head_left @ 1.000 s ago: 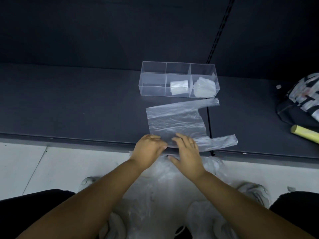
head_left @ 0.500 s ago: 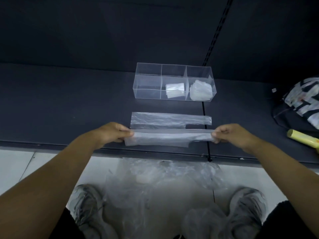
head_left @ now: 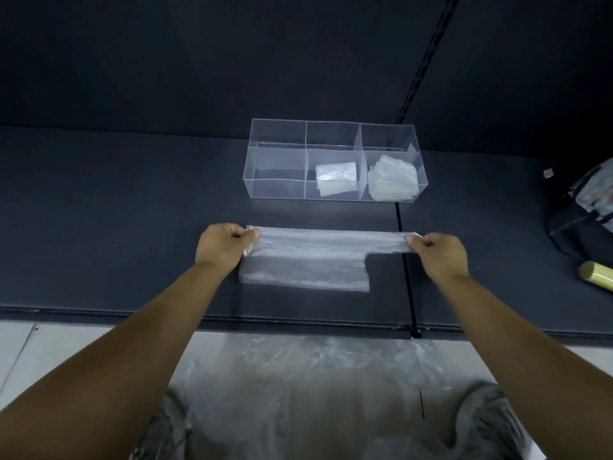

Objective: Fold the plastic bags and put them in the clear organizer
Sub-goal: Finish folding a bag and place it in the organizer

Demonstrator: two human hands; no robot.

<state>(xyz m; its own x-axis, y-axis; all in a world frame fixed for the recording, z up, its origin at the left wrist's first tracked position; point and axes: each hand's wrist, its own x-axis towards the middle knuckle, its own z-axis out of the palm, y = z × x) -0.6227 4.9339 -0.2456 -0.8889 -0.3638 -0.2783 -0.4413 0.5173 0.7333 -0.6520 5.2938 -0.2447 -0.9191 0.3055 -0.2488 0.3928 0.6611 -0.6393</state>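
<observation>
- The bag (head_left: 305,260) lies flat on the dark shelf (head_left: 116,210), folded into a long band that runs left to right, with one handle strip reaching out on the right along its far edge.
- Our left hand (head_left: 225,245) pinches the bag's far left corner between thumb and curled fingers, and the rest of the band spreads toward us and to the right of that grip.
- Our right hand (head_left: 438,247) pinches the tip of the handle strip in the same way, so the far edge is stretched straight between the two grips.
- The near edge of the bag rests on the shelf, held by neither hand.
- The organizer (head_left: 275,174) stands just beyond the bag, apart from it, a little right of centre.
- Its middle section holds one folded bag (head_left: 336,179), and its right section holds a stack (head_left: 393,180) of folded ones.
- On the floor below the shelf edge, a pile (head_left: 315,376) of loose bags lies between our shoes (head_left: 491,419).
- At the far right of the shelf sit a patterned backpack (head_left: 590,200) and a yellow-green tube (head_left: 595,273), well apart from the bag.
</observation>
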